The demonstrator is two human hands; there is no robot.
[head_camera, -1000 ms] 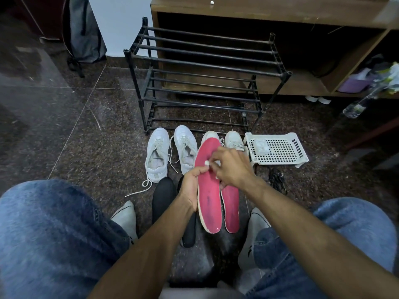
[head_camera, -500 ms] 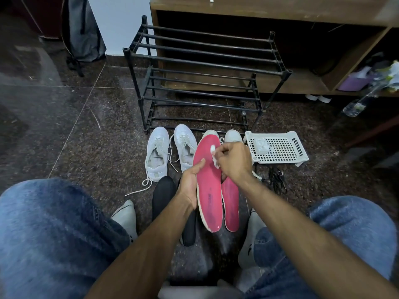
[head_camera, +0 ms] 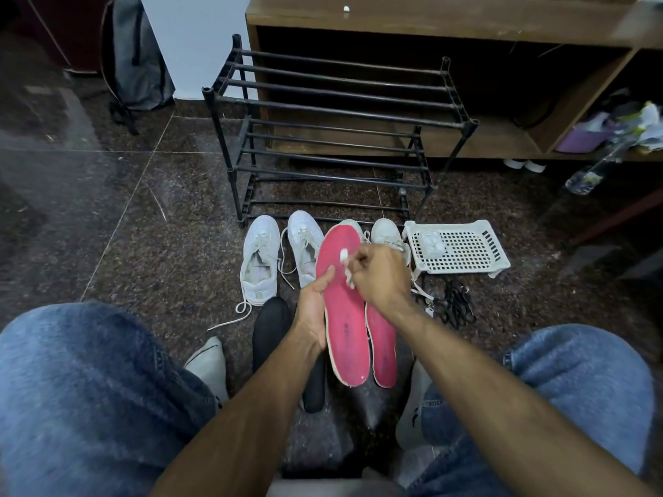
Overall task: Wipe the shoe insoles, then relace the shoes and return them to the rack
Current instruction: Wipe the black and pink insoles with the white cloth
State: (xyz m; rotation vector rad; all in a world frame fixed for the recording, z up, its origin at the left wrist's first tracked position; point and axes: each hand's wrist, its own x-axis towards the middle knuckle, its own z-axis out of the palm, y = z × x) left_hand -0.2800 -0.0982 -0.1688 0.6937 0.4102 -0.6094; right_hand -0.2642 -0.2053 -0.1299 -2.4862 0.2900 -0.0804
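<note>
My left hand (head_camera: 313, 313) grips the left edge of a pink insole (head_camera: 345, 324) and holds it up above the floor. My right hand (head_camera: 378, 276) pinches a small white wipe (head_camera: 345, 260) and presses it on the insole's upper part. A second pink insole (head_camera: 383, 347) lies on the floor just right of it. Two black insoles (head_camera: 269, 326) lie to the left. A pair of white shoes (head_camera: 260, 258) with loose laces stands in front of the black shoe rack (head_camera: 333, 113). Another pair of white shoes (head_camera: 385, 233) is partly hidden behind the insole and my right hand.
A white perforated plastic tray (head_camera: 462, 251) holding a wipe packet sits to the right of the shoes. Black laces (head_camera: 454, 303) lie on the floor below it. A wooden cabinet (head_camera: 430, 23) stands behind the rack. A grey backpack (head_camera: 138, 55) leans at the back left. My knees frame the view.
My right hand with the wipe has moved up the pink insole toward its toe end. My left hand keeps its hold on the insole.
</note>
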